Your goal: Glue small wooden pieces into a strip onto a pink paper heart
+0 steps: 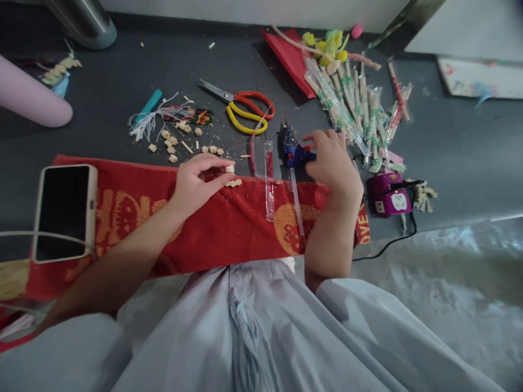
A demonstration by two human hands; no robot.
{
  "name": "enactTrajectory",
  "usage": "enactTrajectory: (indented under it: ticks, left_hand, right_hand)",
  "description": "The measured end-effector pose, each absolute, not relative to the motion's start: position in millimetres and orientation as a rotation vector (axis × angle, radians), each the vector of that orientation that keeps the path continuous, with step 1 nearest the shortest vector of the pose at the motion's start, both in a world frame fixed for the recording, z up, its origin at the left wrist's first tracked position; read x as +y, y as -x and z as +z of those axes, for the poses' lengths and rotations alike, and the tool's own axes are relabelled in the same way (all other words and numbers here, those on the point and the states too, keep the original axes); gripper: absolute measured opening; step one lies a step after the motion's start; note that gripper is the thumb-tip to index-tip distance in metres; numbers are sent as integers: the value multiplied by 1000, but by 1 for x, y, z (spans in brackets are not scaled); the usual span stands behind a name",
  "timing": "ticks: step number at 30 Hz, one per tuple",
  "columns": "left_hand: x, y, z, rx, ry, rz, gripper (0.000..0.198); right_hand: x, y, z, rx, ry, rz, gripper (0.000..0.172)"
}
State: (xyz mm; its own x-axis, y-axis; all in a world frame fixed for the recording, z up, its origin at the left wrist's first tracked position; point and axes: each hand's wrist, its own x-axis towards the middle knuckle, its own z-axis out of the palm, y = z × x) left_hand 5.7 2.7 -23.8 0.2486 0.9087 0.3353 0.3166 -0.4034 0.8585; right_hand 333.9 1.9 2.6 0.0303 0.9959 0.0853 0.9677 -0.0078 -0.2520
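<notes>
My left hand (pixel 206 177) pinches a small knobbly beige piece (pixel 230 169) between thumb and fingertips, above the red towel's upper edge. Just below the fingertips is another short knobbly strip (pixel 233 183). My right hand (pixel 333 160) is at the handle of a dark blue glue gun (pixel 291 148), its fingers apart around the handle's end; whether they touch it is unclear. The gun points away from me, and a clear glue stick (pixel 297 201) sticks out of its rear over the red towel (pixel 229 228). More beige pieces (pixel 170 142) lie left of the scissors.
Scissors (pixel 245 109) with red and yellow handles lie beyond my hands. Wrapped sticks (pixel 359 103) are piled at the right, above a purple box (pixel 390 194) with a black cord. A phone (pixel 65 212) lies on the towel's left end. A pink cylinder (pixel 35 98) juts in from the left.
</notes>
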Motion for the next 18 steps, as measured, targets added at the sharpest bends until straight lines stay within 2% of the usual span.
enactTrajectory:
  ticks: [2, 4, 6, 8, 12, 15, 18]
  left_hand:
    - [3, -6, -24, 1077, -1885, 1166, 18]
    - [3, -6, -24, 1041, -1899, 1192, 18]
    - [3, -6, -26, 1016, -1908, 1217, 18]
    - [4, -6, -28, 964, -1911, 1259, 19]
    - [5, -6, -32, 854, -1930, 1338, 23]
    - [5, -4, -34, 907, -1993, 1293, 24]
    - [6, -3, -34, 973, -2038, 1229, 26]
  right_hand:
    - [1, -325, 14, -2007, 1928, 204, 57]
    - [-1, -311, 24, -2031, 1715, 359, 46]
    - [-2, -294, 30, -2018, 1504, 635, 28]
    - [-3, -276, 32, -2000, 1309, 915, 23]
    - [-2, -250, 27, -1926, 1103, 1176, 39]
    - [0, -242, 21, -1834, 1076, 1291, 56]
    - [2, -239, 17, -1772, 1069, 1405, 64]
